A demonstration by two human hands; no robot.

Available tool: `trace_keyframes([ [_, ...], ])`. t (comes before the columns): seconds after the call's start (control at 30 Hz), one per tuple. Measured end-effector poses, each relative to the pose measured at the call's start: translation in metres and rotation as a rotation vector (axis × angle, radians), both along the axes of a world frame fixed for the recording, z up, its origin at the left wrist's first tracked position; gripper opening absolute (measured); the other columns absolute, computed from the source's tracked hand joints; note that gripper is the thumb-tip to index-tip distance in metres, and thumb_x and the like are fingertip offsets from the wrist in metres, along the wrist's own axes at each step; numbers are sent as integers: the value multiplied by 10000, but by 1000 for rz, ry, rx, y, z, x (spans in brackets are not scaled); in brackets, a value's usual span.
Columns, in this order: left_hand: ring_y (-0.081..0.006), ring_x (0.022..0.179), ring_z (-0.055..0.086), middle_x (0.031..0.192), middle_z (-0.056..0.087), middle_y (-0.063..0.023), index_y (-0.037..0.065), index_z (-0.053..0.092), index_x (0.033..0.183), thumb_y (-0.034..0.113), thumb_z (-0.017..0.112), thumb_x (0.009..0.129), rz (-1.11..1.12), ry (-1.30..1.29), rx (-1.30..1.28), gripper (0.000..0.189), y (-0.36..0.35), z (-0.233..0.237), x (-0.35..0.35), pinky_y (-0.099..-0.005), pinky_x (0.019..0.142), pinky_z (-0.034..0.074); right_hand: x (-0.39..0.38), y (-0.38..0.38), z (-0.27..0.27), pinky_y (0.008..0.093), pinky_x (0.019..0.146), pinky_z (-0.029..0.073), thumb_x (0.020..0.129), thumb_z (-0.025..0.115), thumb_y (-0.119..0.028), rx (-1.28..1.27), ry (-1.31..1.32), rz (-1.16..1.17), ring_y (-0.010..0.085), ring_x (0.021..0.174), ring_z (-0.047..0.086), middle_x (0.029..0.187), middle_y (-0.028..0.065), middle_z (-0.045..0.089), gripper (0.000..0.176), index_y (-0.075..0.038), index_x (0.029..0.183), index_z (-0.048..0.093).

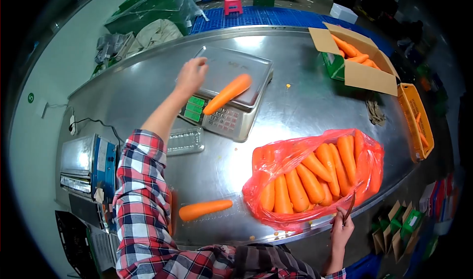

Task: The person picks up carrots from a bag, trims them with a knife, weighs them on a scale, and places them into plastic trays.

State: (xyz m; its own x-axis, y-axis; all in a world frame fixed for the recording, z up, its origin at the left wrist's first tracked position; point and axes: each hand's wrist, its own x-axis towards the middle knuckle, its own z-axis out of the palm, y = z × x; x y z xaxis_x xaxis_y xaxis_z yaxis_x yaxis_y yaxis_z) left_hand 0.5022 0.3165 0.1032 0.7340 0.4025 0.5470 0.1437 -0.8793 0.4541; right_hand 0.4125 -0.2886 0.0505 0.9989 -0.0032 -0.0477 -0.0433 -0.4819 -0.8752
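Observation:
My left hand point(192, 76) is over the left side of the scale's metal platform point(221, 64), fingers slightly curled and apart, with nothing visible in them. One carrot point(229, 93) lies slantwise on the scale, its thin end over the green displays and keypad. In my right hand point(341, 228), at the table's front edge, is a slim knife point(350, 206) pointing up beside a red plastic bag point(251, 200) full of carrots. Another carrot point(205, 210) lies in front of me on clear plastic. More orange shows behind my left sleeve, mostly hidden.
A clear plastic tray point(185, 141) sits just before the scale. At the far right stand an open cardboard box point(370, 77) of carrots and an orange crate point(416, 131). A crumpled cloth or glove point(375, 112) lies near them. A blue-sided machine point(104, 163) is at left.

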Motion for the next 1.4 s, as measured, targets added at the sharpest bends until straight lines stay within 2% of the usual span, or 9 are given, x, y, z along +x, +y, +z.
trace_keyframes([
  [0.33, -340, 963, 591, 990, 642, -164, 36, 610, 1070, 326, 615, 821, 31, 122, -95, 382, -6, -32, 25, -414, 842, 467, 2, 9, 1, 203, 462, 343, 913, 513, -28, 33, 57, -23, 49, 516, 457, 591, 0, 504, 170, 24, 1015, 638],
  [0.43, -369, 962, 585, 981, 637, -182, 42, 573, 1135, 345, 668, 762, 53, 509, -89, 489, -49, -42, 28, -434, 829, 473, -1, 11, 0, 202, 464, 347, 912, 516, -28, 33, 60, -24, 47, 518, 454, 595, -3, 500, 167, 23, 1012, 639],
  [0.53, -385, 954, 581, 976, 633, -196, 56, 548, 1176, 323, 701, 719, 13, 336, 43, 551, -43, -77, 31, -449, 824, 475, -2, 12, -7, 201, 473, 357, 919, 511, -40, 34, -21, -3, 46, 522, 454, 596, -8, 491, 164, 24, 1000, 639],
  [0.67, -346, 925, 595, 1008, 626, -185, 58, 550, 1171, 280, 709, 706, -158, 143, -93, 539, -69, -57, -40, -427, 826, 470, -6, 19, 5, 192, 432, 316, 931, 504, -70, 58, 82, 0, 36, 487, 432, 603, 2, 509, 185, 14, 1039, 628],
  [0.77, -298, 955, 606, 1037, 624, -168, 52, 547, 1187, 272, 706, 705, -269, 323, -469, 553, -116, -38, -132, -398, 839, 466, -4, 24, 1, 187, 418, 297, 931, 507, -75, 56, 92, 55, 30, 468, 415, 610, 5, 517, 194, 13, 1062, 619],
  [0.83, -303, 964, 606, 1056, 618, -169, 59, 542, 1228, 261, 705, 706, -367, 472, -426, 583, -151, -15, -191, -392, 865, 457, -2, 31, 4, 187, 427, 301, 932, 512, -73, 60, 85, 88, 29, 477, 407, 617, -8, 501, 194, 21, 1067, 616],
  [1.0, -335, 939, 543, 1028, 598, -173, 48, 551, 1191, 201, 719, 722, -286, 517, -264, 522, -214, -72, -302, -423, 829, 438, 1, 45, 13, 190, 456, 313, 928, 502, -40, 98, 23, 236, 25, 516, 403, 630, -38, 460, 190, 22, 1063, 621],
  [1.2, -347, 985, 529, 1051, 579, -153, 27, 538, 1181, 196, 735, 700, -222, 523, -95, 547, -254, -117, -328, -435, 888, 412, -1, 47, 15, 192, 484, 331, 908, 527, -9, 101, -23, 338, 38, 540, 435, 653, -30, 491, 171, 14, 1038, 634],
  [1.4, -344, 1064, 516, 1157, 552, -174, 14, 517, 1195, 177, 640, 799, -131, 499, -31, 446, -233, -99, -326, -423, 929, 408, -2, 35, 10, 180, 451, 320, 953, 499, -119, 58, -62, 419, 32, 500, 413, 633, -14, 482, 213, 5, 1081, 616],
])
